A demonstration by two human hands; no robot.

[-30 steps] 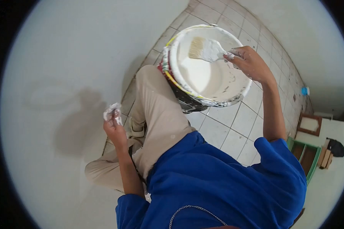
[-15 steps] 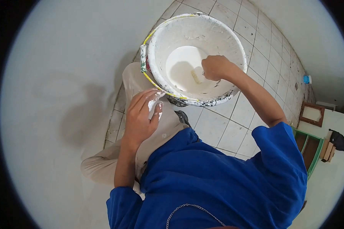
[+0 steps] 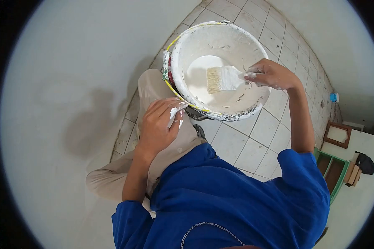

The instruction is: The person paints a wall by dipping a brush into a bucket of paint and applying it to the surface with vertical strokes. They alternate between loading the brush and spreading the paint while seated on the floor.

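A white-coated paint bucket [image 3: 259, 97] with a yellow wire handle [image 3: 171, 88] stands in front of me, with white paint [image 3: 197, 76] at its bottom. My right hand [image 3: 274, 74] is closed round the handle of a wide paintbrush [image 3: 230, 78]. The brush is over the paint inside the bucket, its pale bristles pointing left and its body coated white. My left hand [image 3: 160, 122], smeared with white paint, has its bent fingertips at the near-left rim and wire handle, apparently gripping there. Part of that grip is hidden.
A pale wall [image 3: 58, 83] runs along the left, close to my knee. Light floor tiles [image 3: 247, 145] lie around the bucket. At the far right are a green-framed shelf [image 3: 334, 170], a brown wooden frame [image 3: 337, 135], a black bag [image 3: 365, 163] and a small blue object [image 3: 334, 97].
My right hand has drawn back up and right, bringing the paintbrush into plain view. The bucket appears slightly farther right and lower. My left hand stays at its rim.
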